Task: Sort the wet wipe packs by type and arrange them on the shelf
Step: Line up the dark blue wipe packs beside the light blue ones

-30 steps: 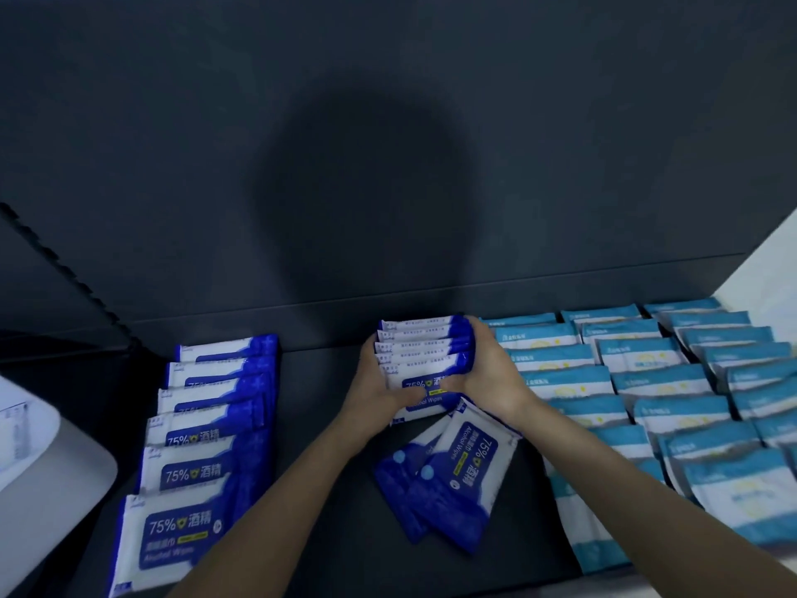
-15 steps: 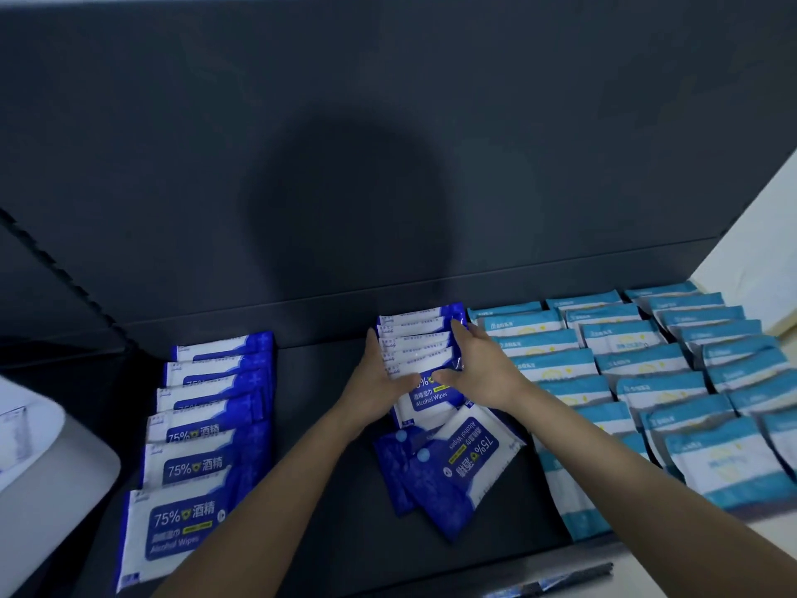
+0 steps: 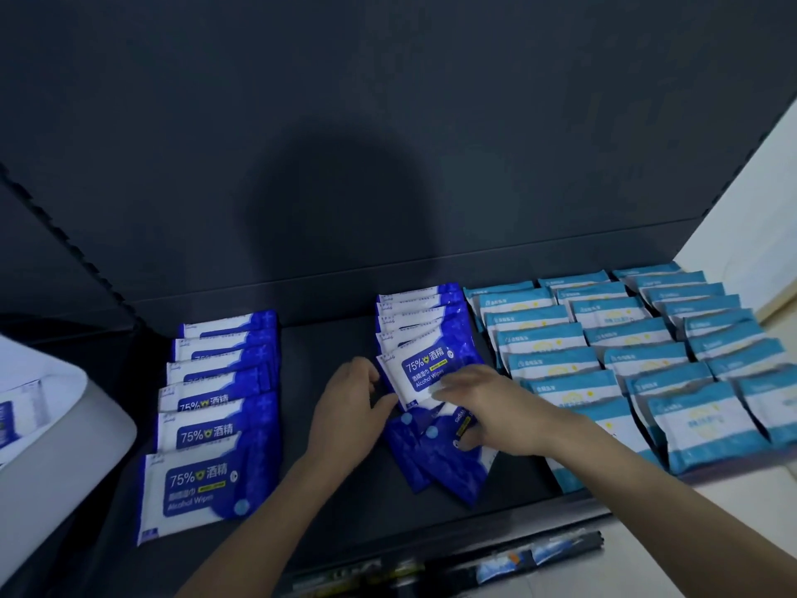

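Dark-blue and white 75% alcohol wipe packs stand in a left row [image 3: 202, 481] and a middle row [image 3: 425, 369] on the dark shelf [image 3: 327, 511]. Light-blue wipe packs [image 3: 604, 338] fill three rows to the right. Two loose alcohol packs [image 3: 448, 468] lie flat in front of the middle row. My left hand [image 3: 349, 403] sits at the middle row's left side, thumb touching the front pack's lower corner. My right hand [image 3: 487, 407], blurred, lies over the upper loose pack, fingers on top and thumb beneath its edge.
A white rounded container [image 3: 64, 425] stands at the far left beside the shelf. The shelf's front rail [image 3: 474, 558] carries price labels. A dark back panel rises behind the rows. A bare strip of shelf lies between the left and middle rows.
Both hands have let go of the middle row's packs. My right hand dropped down onto the loose packs, and my left hand slid to the row's lower left corner.
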The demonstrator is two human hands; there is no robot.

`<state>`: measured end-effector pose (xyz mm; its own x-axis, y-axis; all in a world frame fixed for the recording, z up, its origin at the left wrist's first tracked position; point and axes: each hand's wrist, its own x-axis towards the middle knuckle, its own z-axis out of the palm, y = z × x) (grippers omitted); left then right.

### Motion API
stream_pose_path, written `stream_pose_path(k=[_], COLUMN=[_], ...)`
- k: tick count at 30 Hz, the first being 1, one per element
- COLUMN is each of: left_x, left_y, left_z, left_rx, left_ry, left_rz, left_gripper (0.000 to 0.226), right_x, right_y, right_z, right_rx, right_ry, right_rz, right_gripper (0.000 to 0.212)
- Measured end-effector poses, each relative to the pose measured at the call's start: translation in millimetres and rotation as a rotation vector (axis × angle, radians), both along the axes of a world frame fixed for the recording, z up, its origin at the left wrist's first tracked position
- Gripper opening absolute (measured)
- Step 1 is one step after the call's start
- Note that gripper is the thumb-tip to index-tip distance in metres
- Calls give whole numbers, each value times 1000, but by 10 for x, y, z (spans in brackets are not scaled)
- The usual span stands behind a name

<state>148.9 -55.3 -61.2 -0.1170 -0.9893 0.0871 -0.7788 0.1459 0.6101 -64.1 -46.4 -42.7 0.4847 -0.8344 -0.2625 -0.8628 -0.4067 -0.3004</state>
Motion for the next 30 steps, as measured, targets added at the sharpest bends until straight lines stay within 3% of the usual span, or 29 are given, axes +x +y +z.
stream_pose_path(k=[4, 7, 11, 15, 19, 22, 24, 26, 28, 30], left_x=[-71, -70, 0, 32, 48, 61, 73, 90, 55, -59], left_y=[134, 152, 123, 111, 74, 60, 76, 81, 113, 175], left_z=[-83, -121, -88, 48, 265, 371, 390, 335, 258, 193], left_rx=[149, 171, 207, 307, 240, 205, 260, 357, 409, 440], left_ry=[-198, -204, 15, 451, 447, 522, 784, 1019, 1010, 922], left_rz=[-168, -195, -156, -103, -240, -230, -125, -63, -47, -38], left_gripper=[36, 34, 17, 16, 13, 7, 13, 32, 46, 40], right_x=[38, 82, 71, 66, 167, 232, 268, 324, 396, 465], right_y=[46, 108, 157, 130, 97, 129, 152, 163, 169, 199], right_z=[35, 112, 170, 215, 204, 201, 219, 221, 186, 141], right_rx=[15, -3, -85, -174, -228, -201, -96, 53, 228, 383], right_ry=[147, 213, 128, 9, -66, -337, -602, -1020, -1409, -1655], right_rz=[41, -24, -129, -144, -85, -135, -331, -622, -914, -1080], right_gripper=[67, 65, 46, 35, 35, 39, 40, 43, 32, 22])
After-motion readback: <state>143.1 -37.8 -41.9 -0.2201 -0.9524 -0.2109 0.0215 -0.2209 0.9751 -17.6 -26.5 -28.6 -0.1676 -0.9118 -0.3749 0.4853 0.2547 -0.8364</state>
